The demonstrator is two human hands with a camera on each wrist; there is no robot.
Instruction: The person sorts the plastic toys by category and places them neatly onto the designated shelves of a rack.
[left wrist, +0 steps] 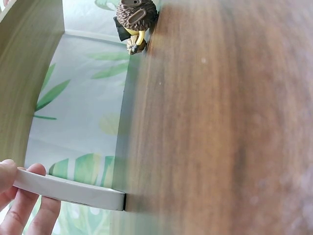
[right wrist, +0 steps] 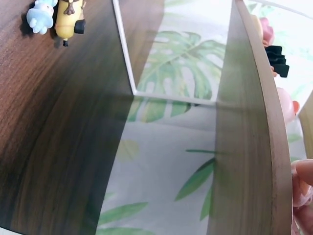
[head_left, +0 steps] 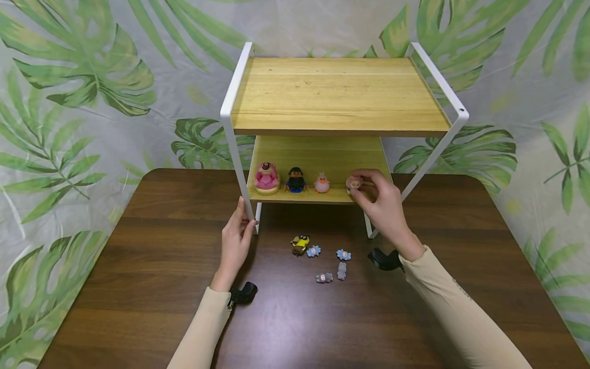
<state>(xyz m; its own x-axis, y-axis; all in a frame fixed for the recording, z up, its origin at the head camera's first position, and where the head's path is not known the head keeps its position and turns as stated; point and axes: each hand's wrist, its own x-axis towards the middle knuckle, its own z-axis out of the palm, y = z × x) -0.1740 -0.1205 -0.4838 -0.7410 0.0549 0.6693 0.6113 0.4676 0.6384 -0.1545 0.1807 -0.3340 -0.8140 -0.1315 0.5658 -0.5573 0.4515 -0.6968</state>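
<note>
In the head view my right hand (head_left: 386, 207) pinches a small pale pink-and-brown figurine (head_left: 353, 183) at the right end of the lower shelf board (head_left: 318, 154). Whether its base touches the board I cannot tell. To its left stand a pink bear figurine (head_left: 266, 179), a dark-haired figurine in black and blue (head_left: 295, 180) and a white-pink duck figurine (head_left: 321, 184). My left hand (head_left: 234, 243) holds the front left leg of the white-framed shelf rack; the left wrist view has thumb and fingers on either side of that white leg (left wrist: 73, 188).
A yellow-and-brown figurine (head_left: 300, 245), a blue one (head_left: 343, 254), a second blue one and grey figurines (head_left: 324, 278) lie on the brown table (head_left: 286, 318) before the rack. Overhanging the lower board is the upper board (head_left: 341, 95). Behind hangs a leaf-patterned cloth (head_left: 74, 72).
</note>
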